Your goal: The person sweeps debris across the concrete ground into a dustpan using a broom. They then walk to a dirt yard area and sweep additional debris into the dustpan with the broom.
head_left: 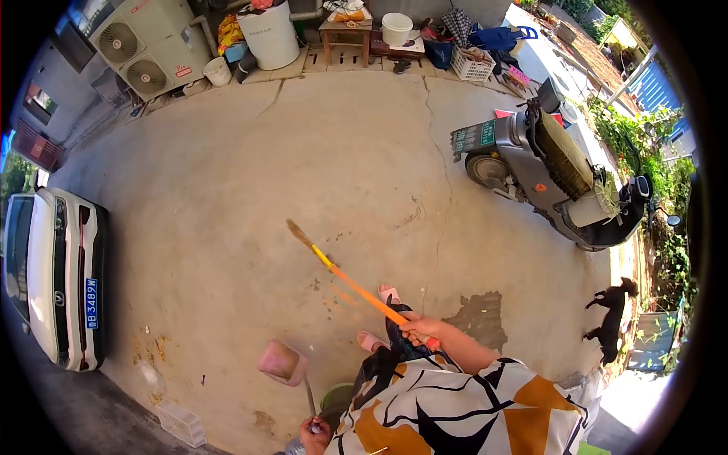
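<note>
My right hand (422, 327) is wrapped round the orange handle of a broom (364, 294), near its end. The broom reaches up and left across the concrete floor, past a yellow collar to narrow brown bristles. Lower down, my left hand (315, 431) is closed round the thin handle of a pink dustpan (282, 362). The dustpan is up and left of that hand, with its open side showing; whether it touches the floor I cannot tell. Pink slippers are on my feet, between the broom and the dustpan.
A white car (64, 280) stands at the left, a grey scooter (546, 163) at the right. A black dog (609, 318) is at the lower right. A white crate (180, 425) and scattered debris lie lower left. Buckets and a stool (345, 29) line the far wall.
</note>
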`<action>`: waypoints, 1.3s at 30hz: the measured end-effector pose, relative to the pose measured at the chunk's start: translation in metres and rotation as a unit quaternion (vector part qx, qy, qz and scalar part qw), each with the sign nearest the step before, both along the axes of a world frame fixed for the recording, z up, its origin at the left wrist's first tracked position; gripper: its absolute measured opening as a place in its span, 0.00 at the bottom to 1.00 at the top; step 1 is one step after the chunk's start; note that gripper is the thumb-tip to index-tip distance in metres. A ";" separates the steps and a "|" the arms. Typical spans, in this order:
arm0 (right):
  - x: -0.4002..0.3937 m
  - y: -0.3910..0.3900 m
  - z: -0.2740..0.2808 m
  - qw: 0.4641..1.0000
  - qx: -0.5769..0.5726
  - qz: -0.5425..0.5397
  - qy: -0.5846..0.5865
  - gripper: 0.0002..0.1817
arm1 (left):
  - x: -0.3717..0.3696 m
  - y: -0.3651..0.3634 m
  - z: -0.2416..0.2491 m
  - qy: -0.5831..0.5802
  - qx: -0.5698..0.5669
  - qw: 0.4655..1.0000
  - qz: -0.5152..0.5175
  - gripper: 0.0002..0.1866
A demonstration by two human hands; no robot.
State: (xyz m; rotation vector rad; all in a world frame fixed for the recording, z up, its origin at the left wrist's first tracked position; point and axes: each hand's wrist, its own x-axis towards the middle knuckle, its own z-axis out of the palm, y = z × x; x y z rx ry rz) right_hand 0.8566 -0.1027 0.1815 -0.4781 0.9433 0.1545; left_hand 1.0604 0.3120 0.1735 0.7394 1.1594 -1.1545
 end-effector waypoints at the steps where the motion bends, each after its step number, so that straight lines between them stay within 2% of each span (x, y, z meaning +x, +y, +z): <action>1: -0.014 -0.015 0.007 0.998 -0.034 -0.023 0.037 0.25 | 0.003 -0.009 0.008 -0.094 -0.018 0.994 -0.055 0.03; 2: -0.026 -0.031 0.012 0.994 -0.068 -0.044 0.073 0.28 | 0.008 -0.018 0.012 -0.187 -0.037 0.976 -0.109 0.03; 3: -0.034 -0.048 0.015 0.985 -0.095 -0.059 0.131 0.29 | 0.016 -0.022 0.006 -0.187 -0.034 0.976 -0.110 0.03; 5: -0.045 -0.081 0.004 0.962 -0.162 -0.057 0.213 0.25 | 0.034 -0.028 -0.008 -0.057 -0.058 0.997 -0.012 0.02; 6: -0.049 -0.099 -0.010 0.949 -0.204 -0.040 0.238 0.22 | 0.033 -0.056 0.013 -0.062 -0.054 0.997 -0.007 0.02; 8: -0.044 -0.150 -0.029 0.930 -0.192 -0.078 0.303 0.13 | 0.028 -0.134 0.069 -0.285 0.028 0.947 -0.147 0.04; 9: -0.041 -0.185 -0.051 0.926 -0.183 -0.150 0.295 0.09 | 0.034 -0.122 0.041 -0.163 -0.018 0.985 -0.050 0.04; 10: -0.035 -0.215 -0.079 0.917 -0.166 -0.222 0.286 0.06 | 0.042 -0.101 0.010 -0.039 -0.067 0.996 0.044 0.04; 11: -0.028 -0.241 -0.101 0.923 -0.157 -0.215 0.277 0.06 | 0.048 -0.104 0.006 0.076 -0.167 0.978 0.096 0.06; 12: -0.021 -0.270 -0.119 0.916 -0.082 -0.275 0.281 0.05 | 0.046 -0.067 -0.047 -0.084 -0.084 0.993 0.001 0.06; 13: -0.007 -0.296 -0.132 0.899 -0.009 -0.332 0.284 0.03 | 0.047 -0.100 -0.022 -0.134 0.022 0.990 -0.034 0.06; 14: 0.011 -0.309 -0.147 0.903 -0.009 -0.326 0.280 0.03 | 0.049 -0.133 0.003 -0.157 0.074 0.984 -0.050 0.05; 16: 0.051 -0.308 -0.168 0.935 0.054 -0.181 0.301 0.02 | 0.054 -0.168 0.018 -0.183 0.120 0.974 -0.059 0.05; 17: 0.089 -0.281 -0.147 0.938 -0.015 -0.106 0.329 0.01 | 0.058 -0.181 0.021 -0.190 0.134 0.971 -0.062 0.05; 18: 0.117 -0.250 -0.135 0.929 -0.087 0.005 0.360 0.05 | 0.062 -0.191 0.024 -0.195 0.145 0.968 -0.062 0.05; 19: 0.131 -0.219 -0.150 0.938 -0.095 0.093 0.319 0.13 | 0.064 -0.199 0.026 -0.197 0.155 0.966 -0.061 0.05; 20: 0.161 -0.196 -0.133 0.935 -0.100 0.135 0.313 0.18 | 0.066 -0.209 0.027 -0.202 0.164 0.963 -0.062 0.05; 21: 0.187 -0.179 -0.125 0.932 -0.118 0.195 0.281 0.16 | 0.068 -0.215 0.028 -0.206 0.173 0.961 -0.060 0.05; 22: 0.225 -0.189 -0.067 0.932 -0.122 0.272 0.207 0.07 | 0.072 -0.221 0.028 -0.210 0.181 0.959 -0.059 0.05; 24: 0.264 -0.157 -0.130 0.963 -0.007 0.249 0.107 0.03 | 0.079 -0.232 0.029 -0.218 0.197 0.954 -0.062 0.05; 25: 0.287 -0.164 -0.159 0.962 -0.009 0.250 0.105 0.03 | 0.083 -0.237 0.028 -0.221 0.204 0.952 -0.061 0.05; 27: 0.326 -0.183 -0.195 0.944 0.247 0.216 0.033 0.06 | 0.096 -0.245 0.024 -0.229 0.213 0.948 -0.063 0.05; 30: 0.368 -0.253 -0.121 0.931 0.290 0.220 0.028 0.08 | 0.121 -0.265 0.013 -0.240 0.228 0.942 -0.061 0.05; 31: 0.374 -0.274 -0.087 0.933 0.259 0.249 0.025 0.09 | 0.132 -0.272 0.006 -0.244 0.231 0.940 -0.061 0.05; 32: 0.375 -0.286 -0.052 0.959 0.156 0.235 -0.037 0.09 | 0.145 -0.280 0.000 -0.249 0.233 0.938 -0.064 0.05; 34: 0.376 -0.307 -0.063 0.963 0.099 0.245 -0.055 0.19 | 0.176 -0.294 -0.015 -0.255 0.240 0.934 -0.071 0.05; 35: 0.373 -0.321 -0.063 0.964 0.093 0.243 -0.052 0.19 | 0.191 -0.298 -0.024 -0.260 0.244 0.931 -0.076 0.05; 37: 0.377 -0.355 -0.029 0.972 -0.023 0.231 -0.037 0.29 | 0.225 -0.305 -0.041 -0.278 0.256 0.921 -0.093 0.05; 39: 0.377 -0.379 -0.029 0.976 -0.073 0.203 0.023 0.36 | 0.257 -0.308 -0.059 -0.302 0.278 0.903 -0.126 0.05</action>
